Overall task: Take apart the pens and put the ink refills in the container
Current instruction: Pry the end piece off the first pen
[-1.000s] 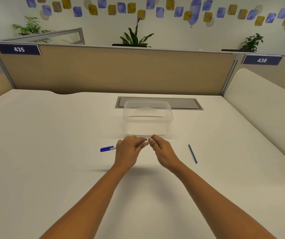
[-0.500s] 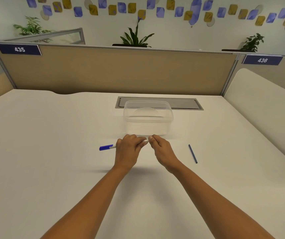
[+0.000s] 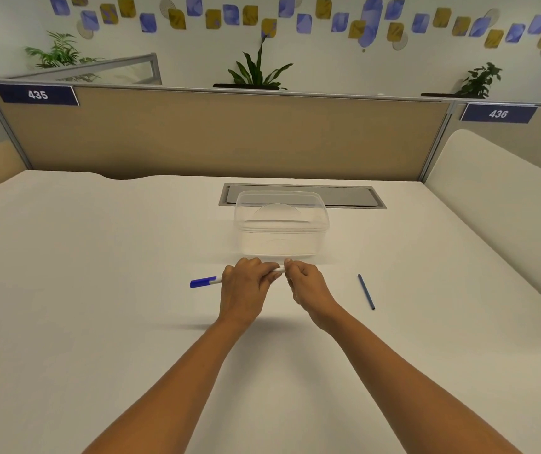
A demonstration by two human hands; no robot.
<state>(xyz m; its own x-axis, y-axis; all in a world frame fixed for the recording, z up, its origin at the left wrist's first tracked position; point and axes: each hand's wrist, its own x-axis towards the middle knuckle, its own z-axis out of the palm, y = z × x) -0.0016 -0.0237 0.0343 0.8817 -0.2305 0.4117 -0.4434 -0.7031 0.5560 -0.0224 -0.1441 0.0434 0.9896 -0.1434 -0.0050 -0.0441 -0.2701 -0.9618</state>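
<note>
A white table (image 3: 98, 290) with a grey cable hatch (image 3: 354, 196) meets a tan partition (image 3: 229, 132) labelled 435 and 436; potted plants (image 3: 256, 72) stand behind, under blue-and-gold wall decals (image 3: 370, 21).

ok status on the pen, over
Left hand grips pen; right hand pinches its tip end. Container empty. Blue refill loose on desk.

Single head-worn view, looking forward and down along my forearms to my left hand (image 3: 246, 290) and right hand (image 3: 308, 290), both mid-frame at arm's length. Wide angle: desk (image 3: 82, 290) around them, partition (image 3: 213, 136) beyond them.
</note>
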